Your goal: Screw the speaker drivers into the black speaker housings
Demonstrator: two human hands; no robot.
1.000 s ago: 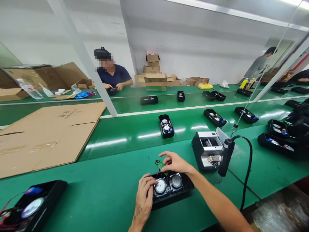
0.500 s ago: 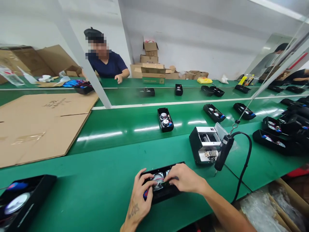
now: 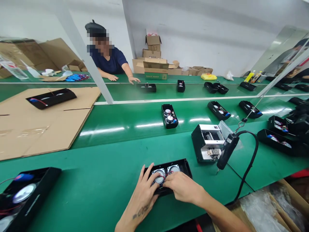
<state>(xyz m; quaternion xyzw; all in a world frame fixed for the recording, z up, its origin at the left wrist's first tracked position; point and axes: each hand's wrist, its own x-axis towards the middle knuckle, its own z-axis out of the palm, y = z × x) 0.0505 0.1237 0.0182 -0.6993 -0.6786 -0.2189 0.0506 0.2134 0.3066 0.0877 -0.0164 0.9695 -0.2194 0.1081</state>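
Note:
A black speaker housing (image 3: 180, 165) with two round silver drivers lies on the green bench right in front of me. My left hand (image 3: 145, 190) rests on its left end, fingers spread over the left driver. My right hand (image 3: 182, 187) covers the near edge of the housing, fingers curled down onto it by the red wires. What the right fingers pinch is hidden.
A hanging electric screwdriver (image 3: 227, 151) with black cable dangles right of the housing, beside a small screw-feeder machine (image 3: 207, 145). Another open housing (image 3: 26, 196) sits at lower left. More housings ride the belt (image 3: 120, 122). A person (image 3: 108, 59) works opposite; flat cardboard (image 3: 36, 129) lies left.
The small green circuit board that my right hand held above the housing has gone down into it. Both hands now lie on the housing. The opposite person slid a housing onto the cardboard.

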